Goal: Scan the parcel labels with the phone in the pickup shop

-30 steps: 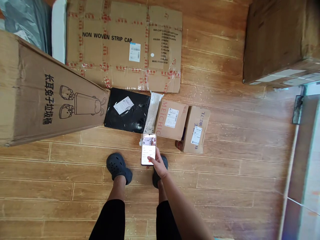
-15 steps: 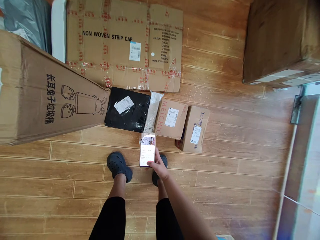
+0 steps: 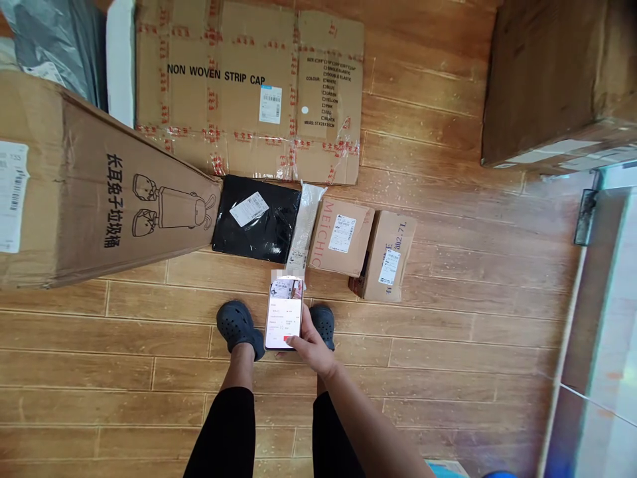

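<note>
Wooden floor (image 3: 448, 332); phone (image 3: 284, 313) in right grip (image 3: 312, 346)

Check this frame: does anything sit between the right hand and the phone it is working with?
Nothing visible does. The right hand already grips the phone at its lower right edge, thumb on the screen, above the wooden floor.

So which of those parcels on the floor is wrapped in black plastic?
The flat black parcel with a white label, lying between the big cardboard box and the small MEICHIC box.
</note>
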Demonstrator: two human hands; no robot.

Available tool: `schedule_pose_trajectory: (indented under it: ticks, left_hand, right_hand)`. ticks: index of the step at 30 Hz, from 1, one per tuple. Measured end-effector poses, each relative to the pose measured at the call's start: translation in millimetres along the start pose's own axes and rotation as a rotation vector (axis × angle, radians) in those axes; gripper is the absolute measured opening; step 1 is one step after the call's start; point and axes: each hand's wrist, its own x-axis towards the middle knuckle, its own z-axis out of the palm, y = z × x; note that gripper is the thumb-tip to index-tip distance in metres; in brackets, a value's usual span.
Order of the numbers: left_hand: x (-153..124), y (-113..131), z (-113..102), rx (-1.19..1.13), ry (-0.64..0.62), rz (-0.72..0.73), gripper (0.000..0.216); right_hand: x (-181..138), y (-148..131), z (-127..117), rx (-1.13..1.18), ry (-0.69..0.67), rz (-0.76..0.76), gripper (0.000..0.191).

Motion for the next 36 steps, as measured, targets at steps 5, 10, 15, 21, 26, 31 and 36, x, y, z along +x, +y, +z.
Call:
schedule_pose_trajectory:
  ticks: [5, 10, 15, 21, 26, 31, 36]
  left_hand:
    - [-4, -10, -6, -0.014, -0.001, -0.060, 0.031]
    - [-4, -7, -9, -0.056, -0.024, -0.068, 0.034]
    - [-6, -6, -14, -0.099, -0.058, -0.042, 0.028]
    - [4, 4, -13, -0.099, -0.050, -0.042, 0.020]
    - [-1, 20, -11, -0.062, -0.068, -0.098, 0.030]
    - [-11, 23, -4, -0.037, -0.106, -0.153, 0.037]
    - [-11, 27, 13, -0.035, -0.128, -0.156, 0.039]
  right_hand:
    - [2, 5, 17, 0.039, -0.084, 0.007, 0.074]
    - [6, 15, 23, 0.035, -0.124, 0.055, 0.072]
    - [12, 26, 21, 0.011, -0.079, 0.077, 0.069]
    - [24, 33, 13, -0.022, 0.018, 0.074, 0.063]
    - [41, 32, 19, -0.039, 0.076, 0.036, 0.063]
    - [72, 31, 33, -0.038, 0.138, -0.003, 0.060]
    - [112, 27, 56, -0.015, 0.202, -0.071, 0.065]
